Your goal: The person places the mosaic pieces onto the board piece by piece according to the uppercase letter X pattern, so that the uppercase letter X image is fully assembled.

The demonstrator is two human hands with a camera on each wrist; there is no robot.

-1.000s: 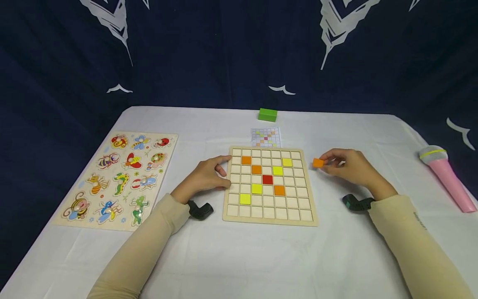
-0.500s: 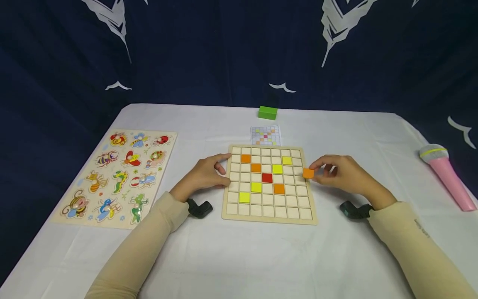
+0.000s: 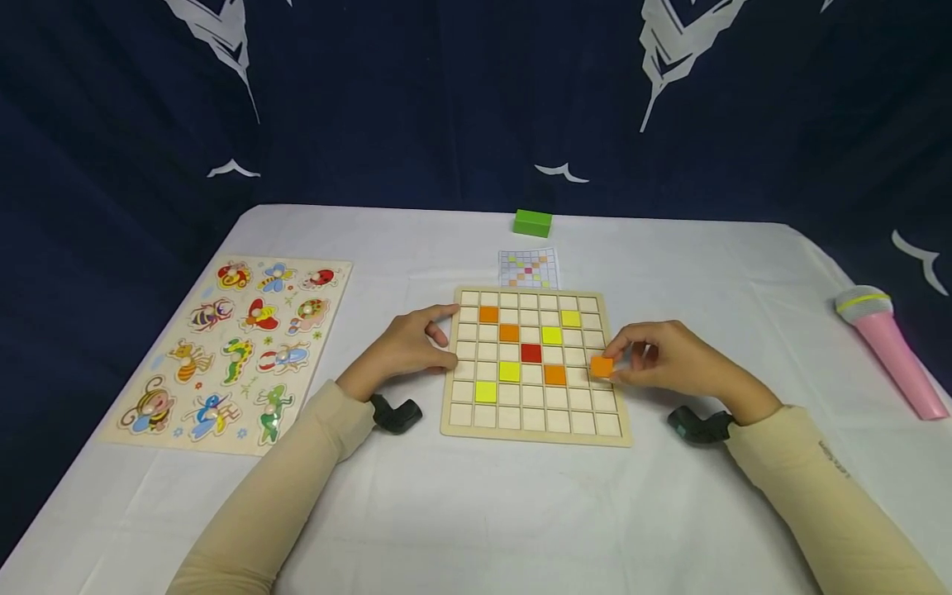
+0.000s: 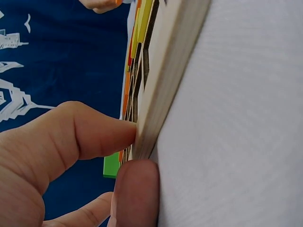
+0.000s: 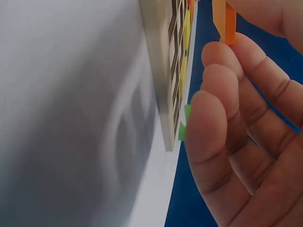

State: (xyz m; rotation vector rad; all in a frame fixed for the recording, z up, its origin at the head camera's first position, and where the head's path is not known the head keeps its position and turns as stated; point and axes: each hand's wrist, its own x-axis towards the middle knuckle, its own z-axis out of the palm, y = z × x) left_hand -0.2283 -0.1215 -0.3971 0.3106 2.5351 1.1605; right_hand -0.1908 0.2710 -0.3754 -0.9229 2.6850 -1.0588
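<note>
A wooden grid board (image 3: 535,440) lies flat on the table, with orange, yellow and red square tiles in some cells. My left hand (image 3: 405,345) rests at its left edge, thumb and index finger spread apart. In the left wrist view the thumb (image 4: 106,137) touches the board's side. My right hand (image 3: 664,357) pinches an orange square tile (image 3: 602,367) between thumb and fingers, over the board's right edge. The right wrist view shows that orange tile (image 5: 224,21) raised off the board, the other fingers curled below it.
Behind the board lie a small printed pattern card (image 3: 528,268) and a green block (image 3: 532,223). A bug-picture puzzle board (image 3: 253,322) is at the left. At far right lies a pink toy microphone (image 3: 892,355).
My right hand has brought the orange tile leftward and nearer to me, from beside the board to over its right edge. My left hand stays at the left edge.
</note>
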